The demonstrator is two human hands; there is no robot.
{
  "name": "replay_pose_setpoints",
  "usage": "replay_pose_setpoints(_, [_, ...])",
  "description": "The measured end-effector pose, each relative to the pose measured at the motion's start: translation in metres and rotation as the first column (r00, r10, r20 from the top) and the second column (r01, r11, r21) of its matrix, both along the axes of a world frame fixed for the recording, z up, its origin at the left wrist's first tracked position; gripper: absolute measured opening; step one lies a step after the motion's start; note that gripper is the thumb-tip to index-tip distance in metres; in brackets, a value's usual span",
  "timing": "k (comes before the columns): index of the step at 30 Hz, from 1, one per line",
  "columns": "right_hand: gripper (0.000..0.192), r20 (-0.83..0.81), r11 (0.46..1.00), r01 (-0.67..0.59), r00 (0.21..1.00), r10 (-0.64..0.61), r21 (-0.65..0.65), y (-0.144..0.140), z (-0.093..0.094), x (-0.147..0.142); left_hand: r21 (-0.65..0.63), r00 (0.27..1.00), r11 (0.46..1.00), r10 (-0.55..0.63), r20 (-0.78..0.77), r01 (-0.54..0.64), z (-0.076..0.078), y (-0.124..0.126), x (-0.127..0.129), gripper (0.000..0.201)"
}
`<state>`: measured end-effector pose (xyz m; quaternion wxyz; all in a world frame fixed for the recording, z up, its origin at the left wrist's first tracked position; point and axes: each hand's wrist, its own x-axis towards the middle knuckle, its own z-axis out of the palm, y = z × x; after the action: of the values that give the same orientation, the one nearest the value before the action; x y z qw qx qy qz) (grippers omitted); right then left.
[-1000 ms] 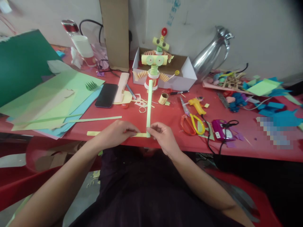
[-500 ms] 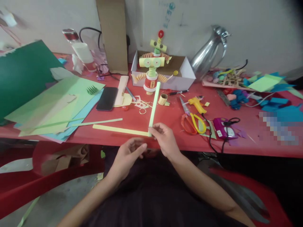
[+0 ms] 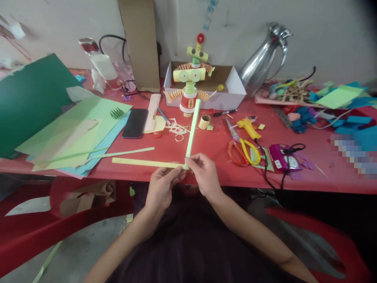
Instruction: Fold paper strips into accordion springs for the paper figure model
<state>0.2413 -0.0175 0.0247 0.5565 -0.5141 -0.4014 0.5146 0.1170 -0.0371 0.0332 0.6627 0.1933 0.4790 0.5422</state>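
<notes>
at the near edge of the red table (image 3: 324, 173), the corner where the yellow strip (image 3: 144, 162) met the green strip (image 3: 193, 127) sat hidden under fingertips. the right hand (image 3: 204, 177) pinched that corner; the left hand (image 3: 161, 188), fingers together, touched the yellow strip's end just beside it. a blurred patch covered something near the right edge. behind stood a pale wall, a paper figure (image 3: 191, 78) before a white box (image 3: 232, 92), scissors (image 3: 243, 147) and a black phone (image 3: 135, 122).
</notes>
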Motion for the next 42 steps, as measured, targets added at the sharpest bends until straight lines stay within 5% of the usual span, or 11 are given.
replay_pose_setpoints(9, [0.023, 0.018, 0.999, -0.023, 1.000, 0.023, 0.024, 0.000, 0.002, -0.002, 0.038, 0.997, 0.998, -0.056, -0.044, 0.057, -0.001, 0.003, -0.001, 0.022])
replay_pose_setpoints(14, [0.021, 0.003, 0.972, -0.225, 0.974, 0.226, -0.070, 0.002, 0.011, 0.013, -0.071, 0.990, 0.987, -0.142, 0.023, 0.143, 0.002, 0.009, -0.013, 0.027])
replay_pose_setpoints(19, [0.020, 0.083, 0.928, -0.347, 0.929, 0.360, -0.136, 0.001, 0.018, 0.024, -0.040, 0.970, 0.969, -0.243, 0.005, 0.243, 0.006, 0.010, -0.022, 0.023])
replay_pose_setpoints(32, [0.015, -0.013, 0.923, -0.351, 0.935, 0.354, -0.154, -0.001, 0.012, 0.021, 0.106, 0.914, 0.920, -0.350, -0.207, 0.377, 0.014, 0.016, -0.030, 0.028])
replay_pose_setpoints(42, [0.018, -0.169, 0.929, -0.286, 0.953, 0.251, -0.236, -0.001, 0.014, 0.008, 0.135, 0.953, 0.967, -0.177, -0.247, 0.215, 0.011, 0.014, -0.028, 0.023])
